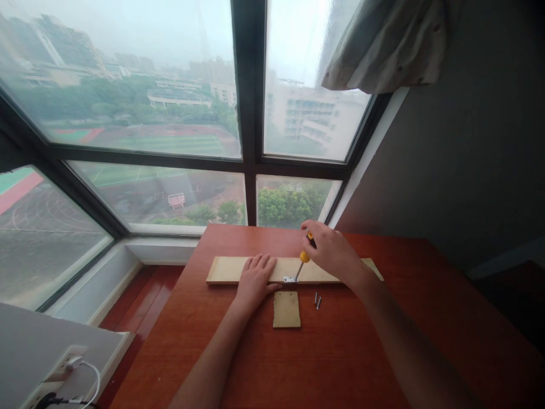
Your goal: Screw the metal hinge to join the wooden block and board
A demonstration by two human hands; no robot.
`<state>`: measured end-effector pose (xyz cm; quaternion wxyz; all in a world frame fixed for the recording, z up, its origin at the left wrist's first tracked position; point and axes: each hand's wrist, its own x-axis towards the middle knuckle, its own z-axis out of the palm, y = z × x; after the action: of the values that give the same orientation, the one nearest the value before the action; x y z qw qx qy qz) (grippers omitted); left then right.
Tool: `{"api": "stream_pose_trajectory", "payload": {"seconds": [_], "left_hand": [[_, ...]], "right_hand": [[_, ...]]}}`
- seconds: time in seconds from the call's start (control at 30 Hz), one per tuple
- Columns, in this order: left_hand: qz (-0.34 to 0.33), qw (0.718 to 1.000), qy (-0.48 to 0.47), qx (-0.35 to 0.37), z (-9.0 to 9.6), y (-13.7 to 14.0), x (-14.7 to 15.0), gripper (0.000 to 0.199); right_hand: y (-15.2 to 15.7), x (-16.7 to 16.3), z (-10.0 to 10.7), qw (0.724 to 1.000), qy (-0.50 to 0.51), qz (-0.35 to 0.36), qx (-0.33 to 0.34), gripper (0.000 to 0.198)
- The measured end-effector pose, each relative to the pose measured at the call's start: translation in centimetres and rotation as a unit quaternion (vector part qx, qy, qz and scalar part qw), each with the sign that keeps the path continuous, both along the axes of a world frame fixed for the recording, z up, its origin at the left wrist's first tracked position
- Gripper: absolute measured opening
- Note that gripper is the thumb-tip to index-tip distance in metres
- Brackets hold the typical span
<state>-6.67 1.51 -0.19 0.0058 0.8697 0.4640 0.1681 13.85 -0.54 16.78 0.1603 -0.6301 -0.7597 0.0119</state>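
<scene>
A long pale wooden board [225,269] lies across the table. My left hand [256,275] rests flat on it with the fingers stretched out, its thumb close to a small metal hinge or bracket [290,279] at the board's near edge. My right hand [330,247] is closed around the yellow and black handle of a screwdriver [304,257]. The screwdriver leans slightly, its tip down at the right end of the metal piece. Whether a screw sits under the tip is too small to tell.
Nearer me on the reddish wooden table [272,369] lie a small square wooden piece [286,310] with two holes and a couple of loose screws [318,303]. Windows rise behind the table. At lower left, a wall socket [70,363] holds a white plug and cable.
</scene>
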Motion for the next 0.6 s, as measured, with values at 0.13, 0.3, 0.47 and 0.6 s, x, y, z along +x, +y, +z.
{"api": "stream_pose_trajectory", "payload": {"seconds": [0.13,0.3,0.47,0.6], "left_hand": [[0.001,1.000,0.000,-0.001,0.0,0.0,0.0,0.069],[-0.001,1.000,-0.001,0.000,0.0,0.0,0.0,0.069],[0.001,1.000,0.004,0.001,0.1,0.0,0.0,0.069],[0.001,1.000,-0.001,-0.001,0.0,0.0,0.0,0.069]], "right_hand": [[-0.3,0.0,0.3,0.999,0.012,0.032,-0.003,0.037],[-0.8,-0.7,0.9,0.993,-0.085,-0.087,0.006,0.028],[-0.8,-0.8,0.8,0.987,-0.114,-0.108,0.003,0.028],[-0.8,-0.4,0.7,0.998,-0.051,-0.032,-0.011,0.030]]}}
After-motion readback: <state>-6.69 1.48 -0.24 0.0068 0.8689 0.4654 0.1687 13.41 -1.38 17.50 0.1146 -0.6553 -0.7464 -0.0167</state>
